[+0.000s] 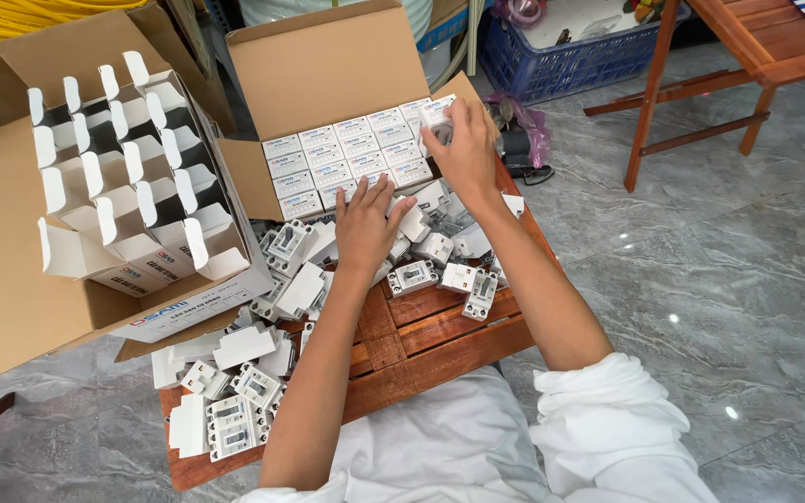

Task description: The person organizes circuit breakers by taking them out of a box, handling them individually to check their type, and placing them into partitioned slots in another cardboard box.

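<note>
My right hand grips a small white box at the right end of the packed rows inside an open cardboard carton. Rows of small white boxes lie flat in that carton. My left hand rests with fingers spread on the carton's front edge, just above a heap of white circuit breakers on a low wooden table. More breakers lie at the table's near left corner.
A second open cardboard carton at left holds several empty white boxes with flaps up. A blue plastic crate and a wooden bench stand on the grey marble floor.
</note>
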